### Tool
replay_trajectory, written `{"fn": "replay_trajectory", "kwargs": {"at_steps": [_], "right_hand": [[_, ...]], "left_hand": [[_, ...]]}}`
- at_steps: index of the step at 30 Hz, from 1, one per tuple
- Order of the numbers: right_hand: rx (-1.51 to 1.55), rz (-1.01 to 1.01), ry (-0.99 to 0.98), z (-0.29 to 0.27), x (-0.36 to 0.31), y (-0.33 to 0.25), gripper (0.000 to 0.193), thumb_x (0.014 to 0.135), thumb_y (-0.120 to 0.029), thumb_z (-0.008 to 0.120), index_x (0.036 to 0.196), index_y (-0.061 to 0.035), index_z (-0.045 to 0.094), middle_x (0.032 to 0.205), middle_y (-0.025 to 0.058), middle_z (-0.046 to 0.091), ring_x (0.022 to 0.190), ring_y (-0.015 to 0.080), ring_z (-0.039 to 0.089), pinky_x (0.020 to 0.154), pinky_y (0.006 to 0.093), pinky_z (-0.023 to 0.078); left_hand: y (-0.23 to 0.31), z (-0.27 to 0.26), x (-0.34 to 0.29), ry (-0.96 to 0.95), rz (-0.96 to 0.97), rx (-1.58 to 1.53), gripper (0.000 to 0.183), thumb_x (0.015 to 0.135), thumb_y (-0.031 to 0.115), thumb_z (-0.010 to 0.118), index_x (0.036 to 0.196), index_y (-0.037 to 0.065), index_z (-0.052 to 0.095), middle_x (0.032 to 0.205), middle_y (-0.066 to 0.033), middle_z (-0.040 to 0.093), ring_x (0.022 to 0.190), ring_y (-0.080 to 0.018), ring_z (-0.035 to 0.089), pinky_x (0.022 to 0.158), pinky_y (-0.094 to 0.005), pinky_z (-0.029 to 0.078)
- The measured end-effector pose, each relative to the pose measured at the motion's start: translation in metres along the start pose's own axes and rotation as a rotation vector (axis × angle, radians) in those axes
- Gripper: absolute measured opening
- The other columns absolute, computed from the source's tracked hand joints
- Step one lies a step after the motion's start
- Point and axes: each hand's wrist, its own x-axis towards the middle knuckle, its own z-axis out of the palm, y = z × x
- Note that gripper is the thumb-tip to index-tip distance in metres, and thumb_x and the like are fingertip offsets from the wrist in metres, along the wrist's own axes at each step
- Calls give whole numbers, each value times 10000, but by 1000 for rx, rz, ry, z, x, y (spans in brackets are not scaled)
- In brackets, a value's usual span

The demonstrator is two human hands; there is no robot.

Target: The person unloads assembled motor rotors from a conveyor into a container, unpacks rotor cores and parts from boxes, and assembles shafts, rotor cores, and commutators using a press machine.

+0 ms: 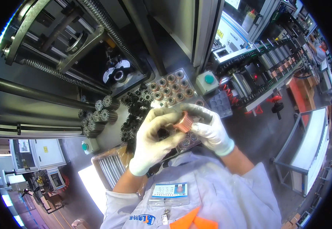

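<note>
My two hands, both in whitish work gloves, meet in front of my chest around a ribbed copper commutator. My left hand has its fingers and thumb closed on the left side of it. From the other side, my right hand pinches the same piece between thumb and fingers. Just beyond and partly below the hands lies a clear plastic tray with several round copper commutators in its pockets. To the left of the hands are stacked dark slotted parts, partly hidden by my left glove.
Several silvery slotted cores stand farther left under the press frame. A box of metal shafts sits at near left. Green push-button boxes flank the bench. A conveyor line runs at far right, above a white-topped stand.
</note>
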Motion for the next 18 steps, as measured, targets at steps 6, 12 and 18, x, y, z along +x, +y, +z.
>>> {"fn": "replay_trajectory", "kwargs": {"at_steps": [6,12,18], "right_hand": [[18,-34,-20,-2,1,2,573,923,-5,609,1467,47,438,1428,140,547,1282,192,554,1096,327,434],[-28,-18,-7,-8,5,6,550,946,-42,581,1468,50,436,1433,138,540,1287,184,544,1095,326,427],[-135,-39,43,-8,19,15,528,978,-81,566,1467,62,426,1444,148,522,1323,207,516,1114,347,407]], "left_hand": [[11,2,5,-14,106,227,378,730,-46,814,1091,-1,712,1215,-117,588,1114,-195,594,939,-310,503],[21,-1,10,-26,156,423,394,728,-13,826,1104,17,713,1186,-155,613,1050,-251,646,893,-334,536],[-7,-16,29,-31,450,691,352,720,6,836,1044,26,699,1106,-173,640,907,-302,694,746,-353,579]]}}
